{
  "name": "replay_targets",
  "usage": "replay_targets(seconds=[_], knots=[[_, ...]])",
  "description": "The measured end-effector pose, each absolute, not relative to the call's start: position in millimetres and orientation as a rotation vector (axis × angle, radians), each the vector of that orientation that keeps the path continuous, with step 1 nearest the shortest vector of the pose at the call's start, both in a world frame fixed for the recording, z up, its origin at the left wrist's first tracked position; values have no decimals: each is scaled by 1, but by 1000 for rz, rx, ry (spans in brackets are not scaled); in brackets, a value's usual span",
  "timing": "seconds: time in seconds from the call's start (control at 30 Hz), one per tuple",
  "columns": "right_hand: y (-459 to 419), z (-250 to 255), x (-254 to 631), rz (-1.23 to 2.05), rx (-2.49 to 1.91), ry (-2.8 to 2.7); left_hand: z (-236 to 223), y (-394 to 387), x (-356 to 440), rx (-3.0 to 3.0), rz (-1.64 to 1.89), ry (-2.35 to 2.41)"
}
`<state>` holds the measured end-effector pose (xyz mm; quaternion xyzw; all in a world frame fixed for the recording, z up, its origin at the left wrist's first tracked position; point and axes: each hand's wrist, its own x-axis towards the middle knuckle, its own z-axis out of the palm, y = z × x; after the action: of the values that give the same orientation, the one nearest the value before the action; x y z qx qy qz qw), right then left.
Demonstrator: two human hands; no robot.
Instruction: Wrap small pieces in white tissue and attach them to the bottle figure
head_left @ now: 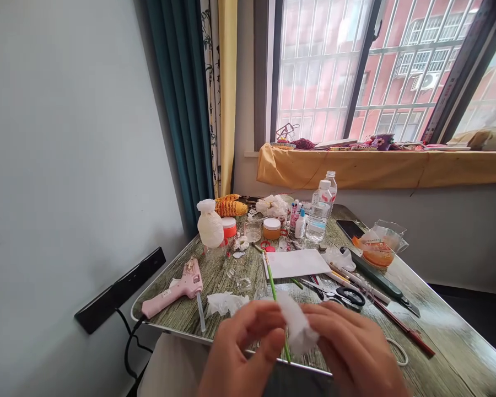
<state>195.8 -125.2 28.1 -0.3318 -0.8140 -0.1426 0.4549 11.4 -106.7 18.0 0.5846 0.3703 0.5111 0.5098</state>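
Both my hands are raised close to the camera over the near edge of a wood-patterned table point(446, 336). My left hand point(242, 350) and my right hand point(353, 347) pinch a piece of white tissue paper point(296, 325) between them, fingers closed on it. A thin green stick point(278, 309) runs under the tissue, from the table toward my fingers. Whether either hand also grips the stick I cannot tell. Another crumpled white tissue point(225, 302) lies on the table just left of my left hand.
A pink glue gun point(177, 286) lies at the left. Scissors point(342, 295), a white sheet point(296, 262), brushes, a green-handled knife point(380, 280), two water bottles point(320, 212), jars, a phone point(350, 228) and a plastic container point(380, 242) crowd the table. Wall, curtain and window sill stand behind.
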Motion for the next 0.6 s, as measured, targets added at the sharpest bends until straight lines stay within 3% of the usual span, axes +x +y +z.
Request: replay_targets(seconds=[0.17,0.33,0.6], knots=[[-117,25,218,-521,-972,-1822,24,-32,-26,1892,1661,1375],[-112,22,223,-571,-993,-1811,17,40,-42,1853,1708,1421],[-115,21,228,-604,-1019,-1790,2,49,-39,1822,1783,1349]])
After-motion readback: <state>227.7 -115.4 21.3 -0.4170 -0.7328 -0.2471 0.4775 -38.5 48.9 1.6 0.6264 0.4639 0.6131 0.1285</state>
